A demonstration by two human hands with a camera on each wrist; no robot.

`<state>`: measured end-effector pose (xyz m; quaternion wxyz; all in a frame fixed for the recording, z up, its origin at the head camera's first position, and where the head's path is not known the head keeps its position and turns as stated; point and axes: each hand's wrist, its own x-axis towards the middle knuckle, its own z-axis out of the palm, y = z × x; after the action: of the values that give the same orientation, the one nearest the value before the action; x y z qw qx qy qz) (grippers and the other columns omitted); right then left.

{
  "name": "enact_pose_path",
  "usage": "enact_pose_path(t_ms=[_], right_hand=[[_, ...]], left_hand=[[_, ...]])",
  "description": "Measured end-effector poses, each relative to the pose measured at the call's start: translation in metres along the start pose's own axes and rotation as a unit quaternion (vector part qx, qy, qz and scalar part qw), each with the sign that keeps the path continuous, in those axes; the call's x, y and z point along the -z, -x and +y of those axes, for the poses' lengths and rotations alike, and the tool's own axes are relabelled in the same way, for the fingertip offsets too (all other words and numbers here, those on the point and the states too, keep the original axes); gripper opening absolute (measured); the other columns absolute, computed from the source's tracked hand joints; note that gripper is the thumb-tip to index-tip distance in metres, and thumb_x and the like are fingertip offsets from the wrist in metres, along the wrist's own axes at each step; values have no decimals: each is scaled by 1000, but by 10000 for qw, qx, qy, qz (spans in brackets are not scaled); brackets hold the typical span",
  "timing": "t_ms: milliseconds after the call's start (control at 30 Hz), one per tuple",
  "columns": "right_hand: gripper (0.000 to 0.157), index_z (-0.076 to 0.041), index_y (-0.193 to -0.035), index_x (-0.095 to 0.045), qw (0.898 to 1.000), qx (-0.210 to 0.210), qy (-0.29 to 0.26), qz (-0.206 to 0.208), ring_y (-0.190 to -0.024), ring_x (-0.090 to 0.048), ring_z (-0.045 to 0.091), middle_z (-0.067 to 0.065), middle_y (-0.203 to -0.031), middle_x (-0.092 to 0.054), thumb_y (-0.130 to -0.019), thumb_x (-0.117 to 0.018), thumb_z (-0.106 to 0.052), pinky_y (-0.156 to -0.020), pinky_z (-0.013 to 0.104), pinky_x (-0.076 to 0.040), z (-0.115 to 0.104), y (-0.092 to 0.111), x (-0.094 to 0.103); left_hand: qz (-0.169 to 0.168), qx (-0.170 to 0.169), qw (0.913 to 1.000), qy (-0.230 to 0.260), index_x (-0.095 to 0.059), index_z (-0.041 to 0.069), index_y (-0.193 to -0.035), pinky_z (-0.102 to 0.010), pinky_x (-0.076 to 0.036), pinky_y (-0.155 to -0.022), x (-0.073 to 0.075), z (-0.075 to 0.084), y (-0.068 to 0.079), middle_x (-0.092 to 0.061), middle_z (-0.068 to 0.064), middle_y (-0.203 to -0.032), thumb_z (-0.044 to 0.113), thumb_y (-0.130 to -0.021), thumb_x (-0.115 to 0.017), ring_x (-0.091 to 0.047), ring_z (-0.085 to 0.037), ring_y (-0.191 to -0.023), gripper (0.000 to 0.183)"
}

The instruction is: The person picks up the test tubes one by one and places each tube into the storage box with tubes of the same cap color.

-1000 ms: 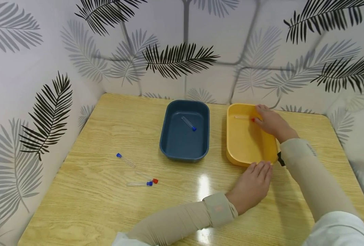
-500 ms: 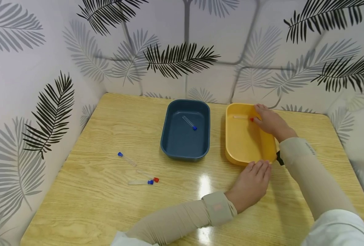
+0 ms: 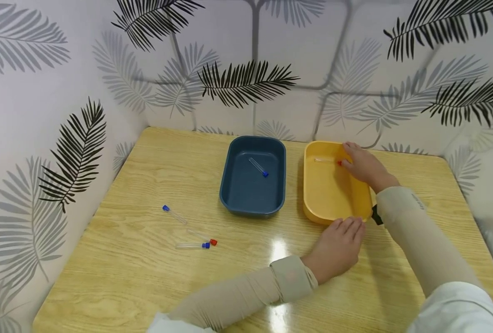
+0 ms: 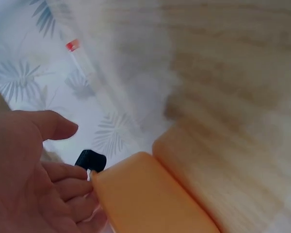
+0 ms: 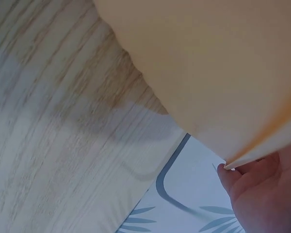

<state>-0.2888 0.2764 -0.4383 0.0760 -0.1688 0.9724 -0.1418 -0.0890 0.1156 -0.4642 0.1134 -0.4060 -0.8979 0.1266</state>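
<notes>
Yellow plastic bin (image 3: pixel 329 196) toward the right of the bench (image 3: pixel 121 263), set between left hand (image 3: pixel 335 249) and right hand (image 3: pixel 365 166); long axis running near to far, left hand at the near end, right hand at the far right corner. Left: fingers straight, side by side, tips at the near rim, thumb well apart from them in the left wrist view, no clamp. Right: thumb inside the bin, spread from the fingers; cannot tell whether clamped on the rim or only resting there. Inside, along the far wall, a red-capped test tube (image 3: pixel 325 160), crosswise to the bin, cap end toward the right thumb, right hand clearly nearer. Just left, navy bin (image 3: pixel 252 194) with a blue-capped test tube (image 3: pixel 258 166) aslant on its floor, cap toward the near right. Farther left, loose on the bench: upper blue-capped tube (image 3: pixel 174 214), second red-capped tube (image 3: pixel 200 234), lower blue-capped tube (image 3: pixel 192 246), the last two with caps close together, contact hard to call. Clear tube walls faint against wood grain. Right wrist view mostly filled by blurred bin wall, only part of the hand in frame. Small black object (image 3: pixel 377 215) partly hidden by the right cuff, unidentified.
</notes>
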Motion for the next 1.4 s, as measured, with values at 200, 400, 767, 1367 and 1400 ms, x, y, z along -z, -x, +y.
enact_pose_path(t_ms=[200,400,767,1367,1400], right_hand=[[59,7,-144,-21,9994,23,-334,33,-136,-13,43,26,-149,-16,-96,-47,-16,-109,53,-12,2,1,1],[54,2,-145,-25,9961,-139,-691,529,-128,-30,45,25,-145,-28,-99,-39,-23,-104,57,-22,9,16,16],[47,4,-131,-49,9900,-780,-392,1112,-89,-55,43,28,-119,-55,-100,-32,-28,-69,53,-41,46,91,51],[64,19,-122,-40,9824,-1707,-512,-557,-97,-50,53,40,-113,-47,-99,-37,-41,-65,49,-48,100,214,11],[65,20,-121,-40,9805,-1783,-569,-595,-96,-50,53,40,-113,-47,-99,-38,-41,-65,48,-48,100,220,6]], left_hand=[[-209,-315,9976,574,-25,10,-148,-29,-26,-108,4,-14,0,-27,-2,-151,39,-99,-30,-26,-14,-136,56],[616,-183,9932,970,-28,7,-146,-34,-28,-107,6,-39,2,-28,-6,-150,41,-98,-36,-26,-18,-136,59],[634,1113,9848,1177,-8,3,-149,-43,-11,-112,-9,-96,10,-5,-10,-154,66,-91,-23,3,-24,-140,87],[7,1882,9587,2131,-5,4,-149,-43,-7,-112,-31,-119,12,2,-9,-155,88,-71,-21,7,-18,-140,115],[-25,1853,9591,2141,-5,3,-149,-43,-6,-113,-32,-118,11,2,-10,-155,88,-72,-21,7,-19,-140,115]])
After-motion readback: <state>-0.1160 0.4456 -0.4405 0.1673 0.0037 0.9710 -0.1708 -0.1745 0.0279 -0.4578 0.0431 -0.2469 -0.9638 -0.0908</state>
